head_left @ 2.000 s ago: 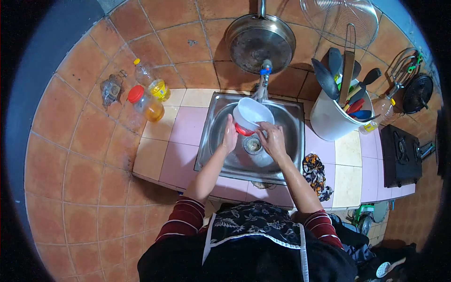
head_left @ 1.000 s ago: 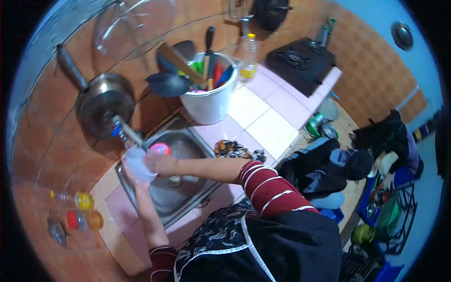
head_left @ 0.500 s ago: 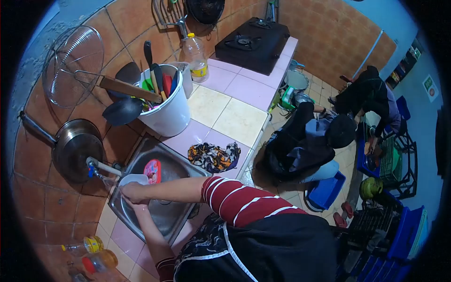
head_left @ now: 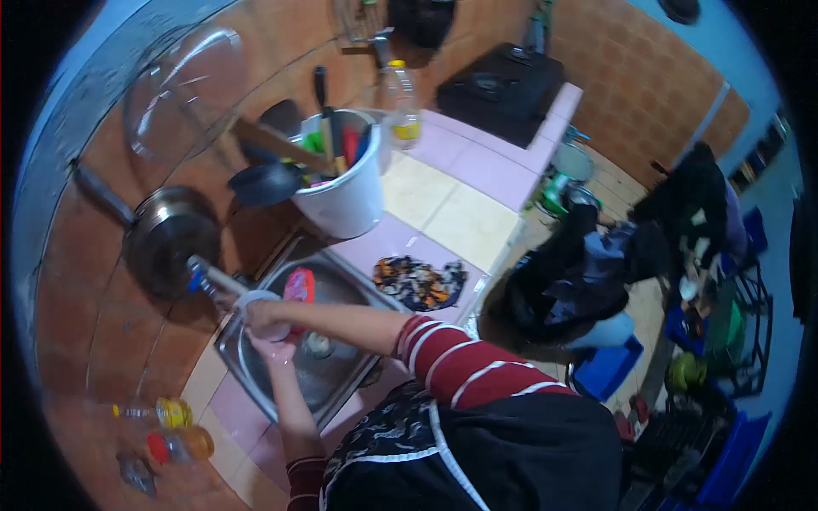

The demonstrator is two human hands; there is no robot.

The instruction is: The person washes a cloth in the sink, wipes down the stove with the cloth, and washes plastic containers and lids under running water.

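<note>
A white plastic bowl (head_left: 249,298) is tilted close to the tap (head_left: 201,277), at the wall side of the metal sink (head_left: 362,294). My right hand (head_left: 267,320) is closed on its near rim. Just below, my wet left hand (head_left: 274,350) presses against the bowl's underside with curled fingers, partly hidden by the right hand. Behind the bowl, a pink-red packet-like item (head_left: 300,287) lies in the sink. The drain (head_left: 319,345) shows beside my right wrist.
A crumpled patterned cloth (head_left: 419,283) lies on the counter beside a white bucket of utensils (head_left: 341,204). A pan (head_left: 173,243) hangs above the tap. Bottles (head_left: 181,444) stand left of the sink. Two people (head_left: 579,272) crouch on the floor at right, near blue crates (head_left: 607,370).
The whole view has shifted and blurred as my head turned. Both hands stay at the bowl near the tap, and more of my left palm shows.
</note>
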